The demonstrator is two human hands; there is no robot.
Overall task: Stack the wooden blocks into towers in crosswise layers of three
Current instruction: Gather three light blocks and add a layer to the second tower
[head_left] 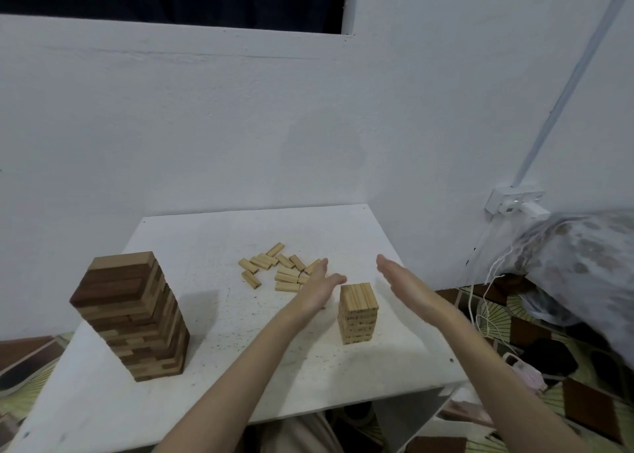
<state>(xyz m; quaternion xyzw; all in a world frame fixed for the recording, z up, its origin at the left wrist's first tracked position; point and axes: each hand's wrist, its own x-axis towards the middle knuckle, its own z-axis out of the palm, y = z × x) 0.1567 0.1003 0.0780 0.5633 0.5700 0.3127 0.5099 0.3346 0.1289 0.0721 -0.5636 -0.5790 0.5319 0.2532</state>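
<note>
Fingers straight on both hands, empty, flanking the upright small tower; top blocks run front-to-back.

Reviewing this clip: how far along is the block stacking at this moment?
Done: the big tower of dark and light blocks stands at the table's left. In hand: a small pale tower stands partly built; the left hand and right hand flank its top with fingers straight, holding nothing. Left: the loose pale blocks scattered behind it are not yet stacked.
</note>
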